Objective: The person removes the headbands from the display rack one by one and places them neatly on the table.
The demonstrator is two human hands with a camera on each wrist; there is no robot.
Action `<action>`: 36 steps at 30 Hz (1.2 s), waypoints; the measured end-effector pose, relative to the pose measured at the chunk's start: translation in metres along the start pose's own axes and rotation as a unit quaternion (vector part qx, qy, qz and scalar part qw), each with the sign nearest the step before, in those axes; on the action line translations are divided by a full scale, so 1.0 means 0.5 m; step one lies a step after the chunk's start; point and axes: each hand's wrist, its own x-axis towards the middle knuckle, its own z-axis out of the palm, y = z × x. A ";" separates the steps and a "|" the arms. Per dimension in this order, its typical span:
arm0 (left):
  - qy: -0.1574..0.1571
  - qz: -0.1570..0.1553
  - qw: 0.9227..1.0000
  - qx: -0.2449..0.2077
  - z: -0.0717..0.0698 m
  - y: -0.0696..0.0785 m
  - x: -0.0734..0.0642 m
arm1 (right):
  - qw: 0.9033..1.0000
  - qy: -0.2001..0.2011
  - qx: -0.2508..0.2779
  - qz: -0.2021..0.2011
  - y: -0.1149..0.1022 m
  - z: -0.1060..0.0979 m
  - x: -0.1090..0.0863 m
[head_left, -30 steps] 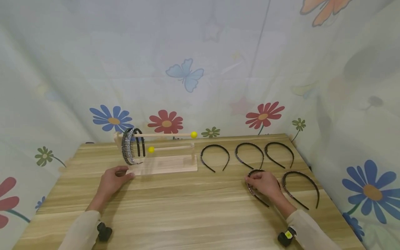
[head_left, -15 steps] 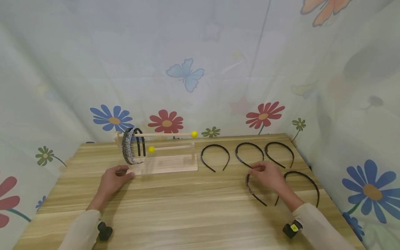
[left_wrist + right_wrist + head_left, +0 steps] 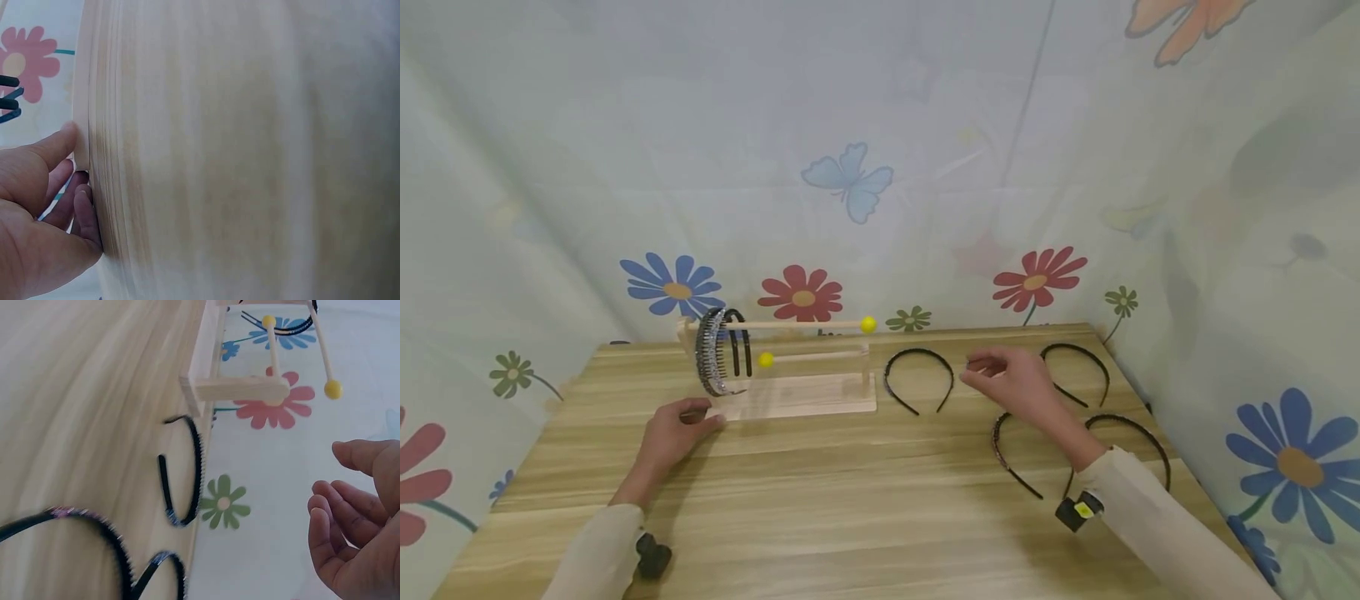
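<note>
1. Presently my left hand [image 3: 673, 433] is at the front left corner of the wooden headband stand [image 3: 805, 404], thumb against the base and fingers curled by its end, pinching that corner.
2. My right hand [image 3: 1015, 383] hangs in the air to the right of the stand. Fingers loosely bent, clear gap between thumb and fingertips; nothing held.
3. On the stand: glittery toothed headbands [image 3: 711, 354] hang together at the left end of its upper rod. Exact count cannot be told, as they overlap.
4. A yellow ball [image 3: 868, 325] caps the upper rod's right end; a second yellow ball [image 3: 766, 360] caps the lower rod's left end.
5. Just right of the stand, a thin black headband [image 3: 919, 351] lies on the wood-grain table [image 3: 820, 500].
6. Farther right of the stand, beyond my right hand, lies a back-row headband [image 3: 1063, 346].
7. Right of the stand and nearer me: a beaded headband [image 3: 998, 442], partly hidden by my right arm, and the rightmost headband [image 3: 1117, 417].
8. Behind the stand: floral backdrop [image 3: 925, 100].
</note>
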 end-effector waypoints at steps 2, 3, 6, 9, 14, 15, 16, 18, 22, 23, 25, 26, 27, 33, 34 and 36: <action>-0.001 0.000 1.000 0.002 0.000 0.000 0.001 | 1.000 0.002 0.002 -0.008 -0.014 0.007 0.011; -0.002 -0.001 1.000 0.002 0.000 0.000 0.001 | 1.000 0.003 0.004 -0.012 -0.022 0.011 0.016; -0.002 -0.001 1.000 0.002 -0.001 0.002 0.002 | 0.999 0.003 0.022 -0.025 -0.047 0.025 0.032; 0.001 0.000 1.000 0.002 -0.003 0.004 0.002 | 0.998 0.003 0.046 -0.052 -0.070 0.045 0.048; 0.006 0.004 1.000 0.000 -0.005 0.006 -0.001 | 0.992 0.003 0.084 -0.096 -0.104 0.082 0.070; 0.006 0.004 1.000 0.000 -0.005 0.006 -0.001 | 0.991 0.004 0.091 -0.100 -0.111 0.090 0.074; 0.005 0.003 1.000 -0.001 -0.005 0.006 -0.002 | 0.990 0.005 0.094 -0.105 -0.117 0.097 0.078; 0.004 0.002 1.000 -0.002 -0.005 0.007 -0.002 | 0.989 0.006 0.100 -0.112 -0.132 0.113 0.086; 0.000 0.001 1.000 0.002 -0.004 0.006 -0.002 | 0.986 0.007 0.108 -0.130 -0.166 0.141 0.097; 0.000 0.001 1.000 0.002 -0.004 0.006 -0.002 | 0.984 0.007 0.112 -0.137 -0.174 0.147 0.100; 0.000 0.001 1.000 0.003 -0.004 0.005 -0.001 | 0.982 0.009 0.118 -0.149 -0.191 0.162 0.105; 0.000 0.000 1.000 0.002 -0.004 0.004 -0.001 | 0.980 0.009 0.123 -0.154 -0.199 0.170 0.107; 0.001 -0.001 1.000 0.002 -0.003 0.004 0.000 | 0.979 0.008 0.128 -0.159 -0.207 0.178 0.110; 0.003 -0.006 1.000 0.001 0.001 -0.001 0.002 | 0.972 -0.013 0.156 -0.176 -0.257 0.224 0.123; 0.004 -0.007 1.000 0.001 0.001 -0.002 0.003 | 0.972 -0.020 0.159 -0.174 -0.266 0.232 0.125; 0.004 -0.009 1.000 0.001 0.002 -0.002 0.004 | 0.972 -0.033 0.160 -0.168 -0.283 0.248 0.129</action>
